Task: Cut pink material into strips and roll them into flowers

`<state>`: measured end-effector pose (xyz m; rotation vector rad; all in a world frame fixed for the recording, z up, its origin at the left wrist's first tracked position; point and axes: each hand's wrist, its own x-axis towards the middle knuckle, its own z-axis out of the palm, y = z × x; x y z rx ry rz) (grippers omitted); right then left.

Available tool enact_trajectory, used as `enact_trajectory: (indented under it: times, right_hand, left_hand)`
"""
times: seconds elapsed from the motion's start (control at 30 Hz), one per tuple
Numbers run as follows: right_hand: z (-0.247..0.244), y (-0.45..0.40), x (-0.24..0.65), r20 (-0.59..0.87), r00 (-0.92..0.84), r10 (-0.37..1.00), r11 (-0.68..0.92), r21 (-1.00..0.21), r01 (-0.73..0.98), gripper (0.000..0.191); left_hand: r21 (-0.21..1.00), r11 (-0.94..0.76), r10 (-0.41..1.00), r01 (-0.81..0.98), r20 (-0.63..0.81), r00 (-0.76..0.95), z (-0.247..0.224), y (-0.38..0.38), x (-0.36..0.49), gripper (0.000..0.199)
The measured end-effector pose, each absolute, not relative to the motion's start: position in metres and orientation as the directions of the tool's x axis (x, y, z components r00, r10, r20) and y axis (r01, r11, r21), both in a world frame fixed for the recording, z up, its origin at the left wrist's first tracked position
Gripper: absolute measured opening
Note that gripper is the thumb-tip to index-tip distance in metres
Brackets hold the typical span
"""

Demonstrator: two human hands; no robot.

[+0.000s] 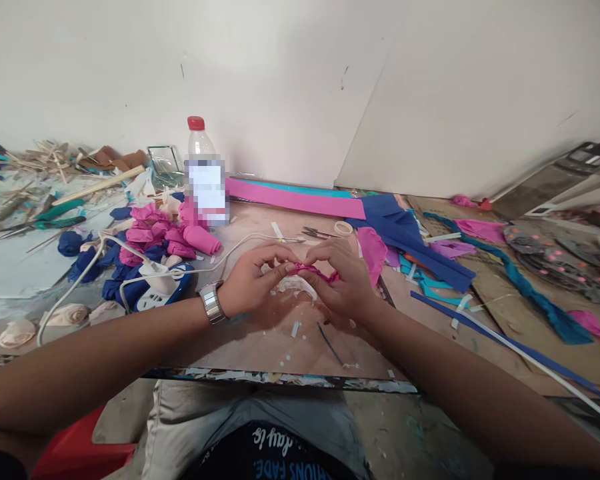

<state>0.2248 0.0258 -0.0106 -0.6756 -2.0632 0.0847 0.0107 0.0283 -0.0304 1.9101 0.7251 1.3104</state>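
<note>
Pinching a crumpled pink strip (303,268), the left hand (255,280) and right hand (344,275) nearly meet at the clock's centre, above the tabletop (270,343); thumbs and fingers close on it, perhaps to keep its folds tight. At ten o'clock, pink bundles (153,230) sit heaped, seemingly to stay together. Blue cloth (395,230) lies at two o'clock, and a pale ring (343,229) near one, probably for easy reach.

Room over table (265,350), nearside of left hand (250,280); cable (253,236), power strip (153,303) block left; bottle (200,143) behind; blue cloth (393,223) back right.
</note>
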Motion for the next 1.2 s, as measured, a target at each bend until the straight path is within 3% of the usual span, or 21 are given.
enact_trajectory:
  times: [1.2]
  right_hand:
    - [-0.0120,0.0287,0.2244,0.773,-0.410,0.485,0.837,-0.275,0.473,0.006]
  left_hand:
    - [0.813,-0.572,0.804,0.111,0.528,0.274,-0.0272,0.0280,0.0081,0.024]
